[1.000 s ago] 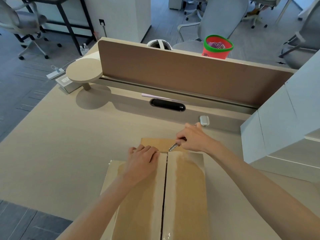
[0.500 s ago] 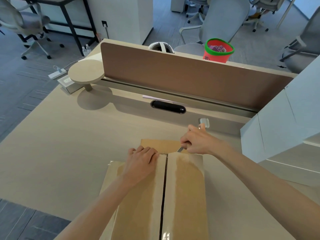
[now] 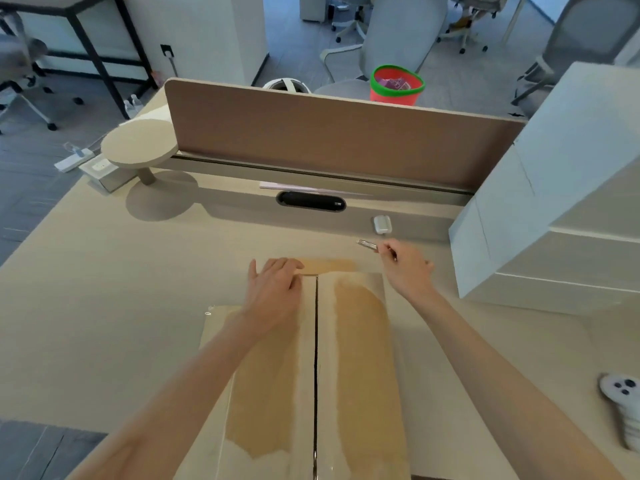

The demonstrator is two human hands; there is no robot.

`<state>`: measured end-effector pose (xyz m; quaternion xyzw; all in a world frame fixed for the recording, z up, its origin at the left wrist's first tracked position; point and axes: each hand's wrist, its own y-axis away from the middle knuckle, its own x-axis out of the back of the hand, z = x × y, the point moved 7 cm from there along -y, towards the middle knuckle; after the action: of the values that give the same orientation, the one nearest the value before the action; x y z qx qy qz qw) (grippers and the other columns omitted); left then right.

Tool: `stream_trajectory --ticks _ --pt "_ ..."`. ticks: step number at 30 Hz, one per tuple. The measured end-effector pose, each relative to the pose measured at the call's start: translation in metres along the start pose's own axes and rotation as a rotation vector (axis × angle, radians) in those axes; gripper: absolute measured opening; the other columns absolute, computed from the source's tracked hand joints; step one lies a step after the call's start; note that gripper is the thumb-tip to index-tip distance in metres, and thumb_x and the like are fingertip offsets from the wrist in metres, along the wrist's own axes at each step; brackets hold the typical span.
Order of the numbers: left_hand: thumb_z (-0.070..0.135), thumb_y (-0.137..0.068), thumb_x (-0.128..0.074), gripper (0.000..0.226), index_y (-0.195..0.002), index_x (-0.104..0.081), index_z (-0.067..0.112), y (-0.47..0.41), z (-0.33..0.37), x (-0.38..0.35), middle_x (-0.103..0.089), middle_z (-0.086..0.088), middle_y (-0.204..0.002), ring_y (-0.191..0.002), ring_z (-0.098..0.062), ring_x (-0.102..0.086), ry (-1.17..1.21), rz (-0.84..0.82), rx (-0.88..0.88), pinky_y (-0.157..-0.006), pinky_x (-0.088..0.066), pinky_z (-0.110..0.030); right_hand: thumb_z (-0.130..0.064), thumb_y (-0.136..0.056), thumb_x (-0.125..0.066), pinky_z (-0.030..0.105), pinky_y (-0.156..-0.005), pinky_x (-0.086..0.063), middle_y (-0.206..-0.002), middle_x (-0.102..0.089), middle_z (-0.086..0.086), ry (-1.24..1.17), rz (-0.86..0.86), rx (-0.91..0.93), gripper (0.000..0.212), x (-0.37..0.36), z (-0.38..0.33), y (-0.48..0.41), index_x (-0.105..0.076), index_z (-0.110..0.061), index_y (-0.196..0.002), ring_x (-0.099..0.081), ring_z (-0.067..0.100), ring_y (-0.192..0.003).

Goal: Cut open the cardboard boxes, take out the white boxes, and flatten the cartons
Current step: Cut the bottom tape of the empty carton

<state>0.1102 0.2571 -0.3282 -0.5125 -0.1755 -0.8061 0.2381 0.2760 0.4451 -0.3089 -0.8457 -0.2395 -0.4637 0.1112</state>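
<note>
Left hand (image 3: 275,289) spread flat on carton (image 3: 349,358) flap. Right hand (image 3: 403,268) pinching knife (image 3: 367,244), grip loose-looking: blade exposed over tabletop (image 3: 138,289), slip risk toward left fingers on return.

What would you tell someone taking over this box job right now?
Left hand: flat on the cardboard box, pressing its left flap at the far end.
Right hand: off the box to the right, above the desk, fingers closed on the small cutter.
Done: the centre seam shows as a dark open gap.
Left: open the flaps, take out the white boxes (none visible inside yet), flatten the carton.
</note>
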Motion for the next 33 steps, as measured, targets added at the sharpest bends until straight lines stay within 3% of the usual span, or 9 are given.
stream_trajectory --ticks 3,8,10,13,19,23,27,30,33 --pt "0.017 -0.095 -0.044 0.034 -0.127 -0.054 0.023 0.009 0.026 0.005 -0.055 0.011 -0.132 -0.131 -0.011 -0.039 0.058 0.059 -0.121 -0.118 -0.014 -0.046 -0.026 -0.103 -0.032 0.036 -0.079 -0.024 -0.096 -0.058 -0.004 0.007 0.014 -0.171 0.028 -0.001 0.023 0.033 -0.059 -0.019 -0.1 -0.054 0.024 -0.1" --pt "0.009 -0.092 -0.047 0.036 -0.127 -0.056 0.014 0.043 0.084 -0.013 -0.055 0.003 -0.134 -0.128 -0.017 -0.043 0.125 0.023 -0.372 -0.11 -0.02 -0.03 -0.02 -0.098 -0.042 0.038 -0.096 -0.035 -0.118 -0.063 0.001 -0.136 0.026 -0.43 0.028 0.007 0.075 0.112 -0.058 -0.021 -0.122 -0.054 0.026 -0.115" --pt "0.009 -0.09 -0.049 0.035 -0.124 -0.057 0.015 0.062 0.109 -0.032 -0.057 0.002 -0.131 -0.127 -0.019 -0.045 0.155 -0.021 -0.458 -0.107 -0.026 -0.031 -0.011 -0.093 -0.045 0.037 -0.085 -0.044 -0.11 -0.066 0.009 -0.154 0.06 -0.469 0.027 0.009 0.104 0.143 -0.064 -0.015 -0.113 -0.059 0.032 -0.107" --pt "0.01 -0.09 -0.05 0.034 -0.123 -0.059 0.017 0.086 0.143 -0.055 -0.057 0.002 -0.132 -0.128 -0.021 -0.044 0.21 -0.064 -0.504 -0.107 -0.03 -0.031 -0.005 -0.09 -0.05 0.03 -0.061 -0.033 -0.084 -0.064 0.013 -0.14 0.107 -0.534 0.017 0.014 0.147 0.179 -0.066 -0.008 -0.087 -0.058 0.031 -0.083" --pt "0.007 -0.091 -0.049 0.032 -0.121 -0.061 0.014 0.103 0.183 -0.079 -0.058 0.002 -0.13 -0.128 -0.019 -0.047 0.168 -0.023 -0.535 -0.107 -0.018 -0.024 -0.003 -0.094 -0.046 0.03 -0.061 -0.034 -0.083 -0.063 0.017 0.036 0.126 -0.619 0.016 0.035 0.238 0.195 -0.058 -0.005 -0.083 -0.056 0.032 -0.077" --pt "0.013 -0.094 -0.037 0.041 -0.131 -0.055 0.014 0.097 0.158 -0.069 -0.049 -0.002 -0.143 -0.136 -0.018 -0.035 0.193 0.057 -0.377 -0.115 -0.025 -0.033 -0.002 -0.091 -0.046 0.037 -0.069 -0.044 -0.096 -0.065 0.022 0.131 0.08 -0.631 0.015 0.037 0.284 0.18 -0.06 -0.001 -0.096 -0.061 0.039 -0.092" --pt "0.025 -0.089 -0.045 0.059 -0.147 -0.031 0.019 0.108 0.091 -0.045 -0.017 -0.004 -0.16 -0.149 -0.023 -0.006 -0.019 0.039 -0.052 -0.121 -0.006 -0.044 -0.008 -0.084 -0.056 0.043 -0.095 -0.045 -0.121 -0.058 0.015 0.27 -0.032 -0.7 0.03 0.031 0.305 0.179 -0.058 -0.01 -0.114 -0.051 0.034 -0.119" --pt "0.058 -0.084 -0.053 0.086 -0.152 -0.014 0.021 0.12 0.041 -0.026 0.003 -0.008 -0.163 -0.149 -0.029 0.009 -0.108 -0.062 0.246 -0.117 -0.001 -0.056 -0.013 -0.086 -0.058 0.046 -0.11 -0.027 -0.15 -0.034 0.015 0.28 0.03 -0.543 0.053 0.028 0.267 0.156 -0.045 -0.012 -0.137 -0.025 0.032 -0.141" --pt "0.085 -0.068 -0.051 0.119 -0.152 0.0 0.019 0.125 0.017 -0.023 0.012 -0.01 -0.161 -0.148 -0.031 0.012 -0.122 -0.17 0.44 -0.111 -0.008 -0.067 -0.014 -0.093 -0.052 0.042 -0.103 -0.037 -0.144 -0.045 0.013 0.042 0.095 -0.246 0.043 0.02 0.171 0.137 -0.05 -0.01 -0.136 -0.039 0.031 -0.133"
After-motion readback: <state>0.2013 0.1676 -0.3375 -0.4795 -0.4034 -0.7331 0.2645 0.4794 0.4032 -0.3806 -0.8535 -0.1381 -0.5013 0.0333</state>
